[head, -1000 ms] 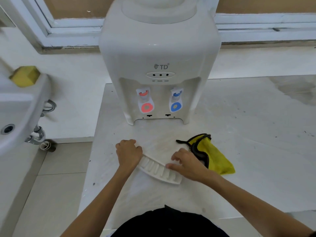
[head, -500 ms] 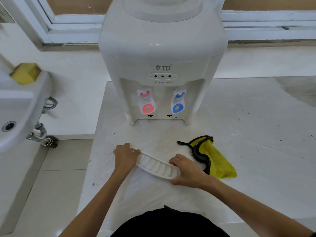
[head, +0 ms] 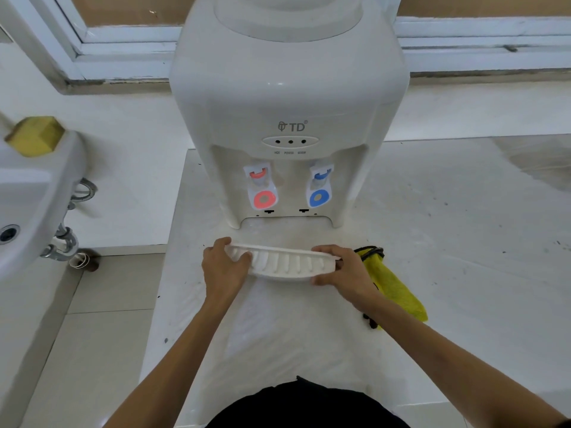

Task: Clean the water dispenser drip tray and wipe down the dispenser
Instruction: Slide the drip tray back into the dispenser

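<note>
Both hands, left hand (head: 224, 267) and right hand (head: 343, 270), gripped the drip tray (head: 285, 263) by its ends, seemingly to align it with the dispenser (head: 289, 97).

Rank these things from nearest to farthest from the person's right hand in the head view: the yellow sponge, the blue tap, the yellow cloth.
From the right hand:
1. Yellow cloth, just to its right on the counter, partly behind the wrist.
2. Blue tap, ahead of it on the dispenser's front.
3. Yellow sponge, far left on the sink's rim.
</note>
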